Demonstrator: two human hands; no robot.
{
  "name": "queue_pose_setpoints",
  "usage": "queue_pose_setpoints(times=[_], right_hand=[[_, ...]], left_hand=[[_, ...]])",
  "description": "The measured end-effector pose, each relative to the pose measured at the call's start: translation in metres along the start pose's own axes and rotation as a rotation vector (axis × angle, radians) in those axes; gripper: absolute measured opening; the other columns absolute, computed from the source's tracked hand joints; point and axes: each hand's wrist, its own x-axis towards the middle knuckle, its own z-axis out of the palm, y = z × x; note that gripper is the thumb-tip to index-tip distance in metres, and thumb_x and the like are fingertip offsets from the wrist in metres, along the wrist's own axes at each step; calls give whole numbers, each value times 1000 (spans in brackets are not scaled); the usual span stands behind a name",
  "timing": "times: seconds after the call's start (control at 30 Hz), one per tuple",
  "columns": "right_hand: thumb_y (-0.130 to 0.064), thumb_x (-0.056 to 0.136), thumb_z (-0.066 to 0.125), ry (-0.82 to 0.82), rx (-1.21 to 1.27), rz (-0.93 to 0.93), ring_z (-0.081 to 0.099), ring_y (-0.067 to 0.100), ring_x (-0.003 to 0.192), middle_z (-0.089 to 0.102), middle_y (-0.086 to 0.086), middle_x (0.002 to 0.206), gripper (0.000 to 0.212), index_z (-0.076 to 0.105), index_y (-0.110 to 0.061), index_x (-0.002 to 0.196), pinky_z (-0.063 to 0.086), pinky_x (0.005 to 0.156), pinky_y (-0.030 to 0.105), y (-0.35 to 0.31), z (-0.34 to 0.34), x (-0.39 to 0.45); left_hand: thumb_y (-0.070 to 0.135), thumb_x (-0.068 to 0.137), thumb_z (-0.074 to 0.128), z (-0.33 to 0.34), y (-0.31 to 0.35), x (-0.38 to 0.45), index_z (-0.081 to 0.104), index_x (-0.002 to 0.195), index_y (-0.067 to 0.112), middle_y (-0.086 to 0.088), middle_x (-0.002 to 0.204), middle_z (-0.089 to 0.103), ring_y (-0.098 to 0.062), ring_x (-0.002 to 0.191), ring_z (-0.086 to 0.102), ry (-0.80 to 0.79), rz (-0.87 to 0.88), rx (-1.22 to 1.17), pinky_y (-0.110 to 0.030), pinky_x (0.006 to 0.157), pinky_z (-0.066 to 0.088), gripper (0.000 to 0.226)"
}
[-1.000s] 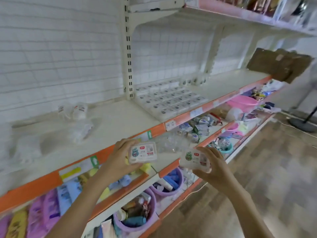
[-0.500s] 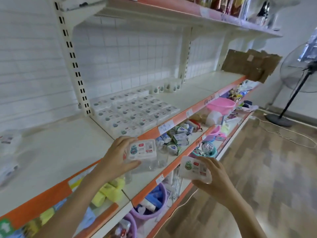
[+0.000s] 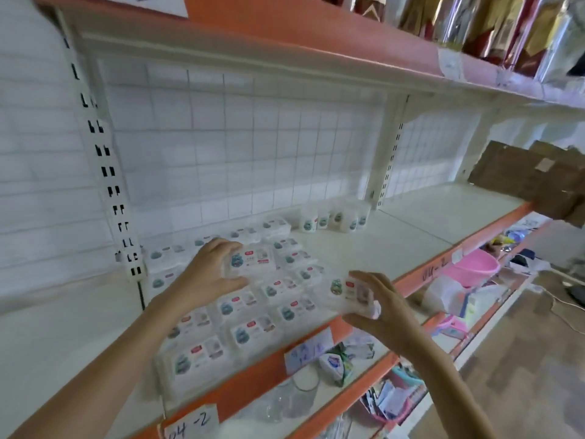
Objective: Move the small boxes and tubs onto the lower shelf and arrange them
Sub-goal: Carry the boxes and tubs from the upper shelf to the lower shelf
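Note:
Each of my hands holds one small white box with a green and red label. My left hand point(image 3: 209, 274) grips its box point(image 3: 253, 261) just above the rows of several matching boxes point(image 3: 250, 331) laid flat on the white shelf point(image 3: 373, 248). My right hand point(image 3: 383, 308) pinches a second box point(image 3: 349, 291) at the right end of those rows, near the shelf's orange front edge point(image 3: 421, 274). Several small white tubs point(image 3: 335, 218) stand upright at the back of the shelf.
An orange-edged upper shelf point(image 3: 316, 33) with packaged goods hangs overhead. Torn cardboard point(image 3: 535, 175) sticks out at the right. Below are shelves with a pink basin point(image 3: 474, 267), glasses point(image 3: 294, 397) and mixed small goods. Bare shelf lies right of the boxes.
Both hands have carried their boxes up and forward from in front of the shelf edge to over the rows of boxes. The view has swung right and closer.

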Motion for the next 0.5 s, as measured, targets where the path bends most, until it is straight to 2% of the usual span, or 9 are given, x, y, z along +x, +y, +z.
queue_pose_setpoints(times=[0.17, 0.33, 0.5], right_hand=[[-27, 73, 76, -94, 49, -99, 38, 10, 116, 42, -8, 125, 71, 41, -26, 134, 31, 92, 22, 31, 15, 97], [-28, 75, 75, -294, 82, -175, 35, 17, 125, 38, -3, 132, 68, 40, -24, 134, 31, 100, 24, 53, 47, 185], [-23, 77, 73, -471, 81, -294, 31, 13, 124, 25, 1, 137, 73, 34, -19, 138, 23, 95, 11, 66, 76, 236]], left_hand=[[38, 81, 67, 15, -14, 35, 36, 138, 15, 4, 128, 36, -10, 122, 35, -54, -147, 61, -17, 99, 27, 69], [41, 82, 65, 35, -15, 65, 33, 141, 15, 7, 116, 27, -6, 109, 34, -96, -304, 120, -15, 90, 30, 72], [45, 81, 65, 51, -8, 82, 29, 142, 15, 4, 120, 28, -10, 103, 44, -55, -460, 152, -22, 91, 39, 77]])
